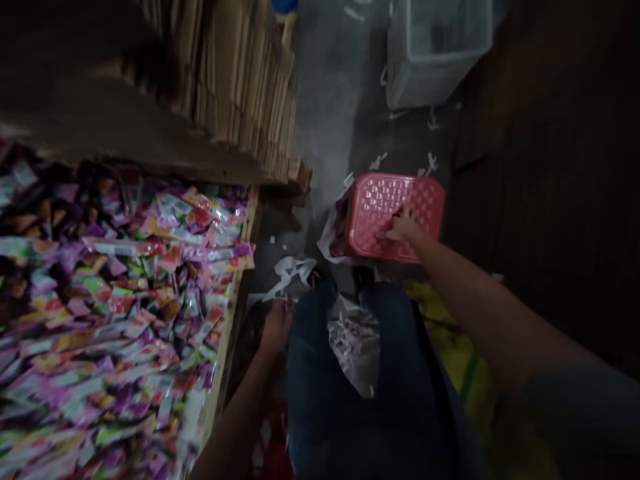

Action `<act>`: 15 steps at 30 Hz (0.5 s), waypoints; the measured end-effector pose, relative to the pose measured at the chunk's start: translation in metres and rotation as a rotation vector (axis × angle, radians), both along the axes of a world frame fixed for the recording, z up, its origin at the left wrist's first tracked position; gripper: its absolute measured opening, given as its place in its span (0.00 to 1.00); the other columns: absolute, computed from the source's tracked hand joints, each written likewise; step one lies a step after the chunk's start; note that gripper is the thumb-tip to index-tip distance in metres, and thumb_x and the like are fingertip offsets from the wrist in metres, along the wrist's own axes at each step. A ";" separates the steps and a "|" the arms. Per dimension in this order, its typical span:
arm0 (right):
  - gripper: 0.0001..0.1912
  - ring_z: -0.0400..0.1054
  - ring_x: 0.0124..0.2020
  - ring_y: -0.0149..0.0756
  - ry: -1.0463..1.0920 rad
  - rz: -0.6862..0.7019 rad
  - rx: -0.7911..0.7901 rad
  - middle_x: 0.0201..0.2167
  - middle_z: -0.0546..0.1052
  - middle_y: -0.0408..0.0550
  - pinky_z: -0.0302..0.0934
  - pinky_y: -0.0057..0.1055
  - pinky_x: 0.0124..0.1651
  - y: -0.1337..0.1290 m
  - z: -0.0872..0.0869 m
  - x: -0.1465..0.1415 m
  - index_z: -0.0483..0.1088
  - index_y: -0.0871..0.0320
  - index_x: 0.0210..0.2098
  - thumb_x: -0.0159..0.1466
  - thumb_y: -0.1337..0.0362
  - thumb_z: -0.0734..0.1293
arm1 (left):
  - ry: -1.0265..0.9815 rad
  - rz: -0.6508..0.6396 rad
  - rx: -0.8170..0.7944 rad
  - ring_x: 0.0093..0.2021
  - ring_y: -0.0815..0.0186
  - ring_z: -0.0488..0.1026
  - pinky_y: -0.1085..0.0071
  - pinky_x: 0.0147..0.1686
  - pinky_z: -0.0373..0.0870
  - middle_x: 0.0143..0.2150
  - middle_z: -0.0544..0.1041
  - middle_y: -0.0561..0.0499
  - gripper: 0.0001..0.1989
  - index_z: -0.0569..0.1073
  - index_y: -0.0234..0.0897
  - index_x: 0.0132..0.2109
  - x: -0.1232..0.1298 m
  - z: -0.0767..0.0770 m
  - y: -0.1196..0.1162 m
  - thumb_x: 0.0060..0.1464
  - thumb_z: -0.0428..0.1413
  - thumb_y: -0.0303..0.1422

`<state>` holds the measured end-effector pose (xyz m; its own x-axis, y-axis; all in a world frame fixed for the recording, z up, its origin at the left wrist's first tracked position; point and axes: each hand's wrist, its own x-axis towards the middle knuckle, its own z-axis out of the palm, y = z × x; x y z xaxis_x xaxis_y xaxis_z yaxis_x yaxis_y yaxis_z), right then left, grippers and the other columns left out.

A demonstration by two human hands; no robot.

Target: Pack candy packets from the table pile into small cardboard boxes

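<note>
A red plastic stool (373, 230) with a woven-pattern top stands on the floor in front of my knees. My right hand (404, 227) rests on its top with the fingers spread. Low beside my left knee is my left hand (277, 325), its fingers dim and blurred, close to a crumpled white strip (295, 269) on the floor. Whether it grips anything is unclear. Between my thighs lies a clear plastic bag (354, 340) with whitish scraps in it.
On the left, a wooden-edged bin (231, 333) holds a heap of colourful wrapped packets (125, 313). Stacked flat cardboard (235, 87) stands beyond it. A translucent plastic tub (425, 73) sits farther off on the floor. Yellow sacking (450, 347) lies to my right.
</note>
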<state>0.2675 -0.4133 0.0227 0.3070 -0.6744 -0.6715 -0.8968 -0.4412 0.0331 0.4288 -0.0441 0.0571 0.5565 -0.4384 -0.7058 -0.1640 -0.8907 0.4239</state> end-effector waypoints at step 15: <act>0.34 0.24 0.66 0.70 0.028 0.441 0.265 0.69 0.35 0.54 0.25 0.62 0.63 0.214 -0.025 -0.040 0.66 0.64 0.56 0.50 0.62 0.71 | -0.006 0.488 0.180 0.27 0.62 0.71 0.68 0.30 0.65 0.24 0.72 0.52 0.12 0.63 0.43 0.28 -0.237 0.135 0.251 0.44 0.47 0.46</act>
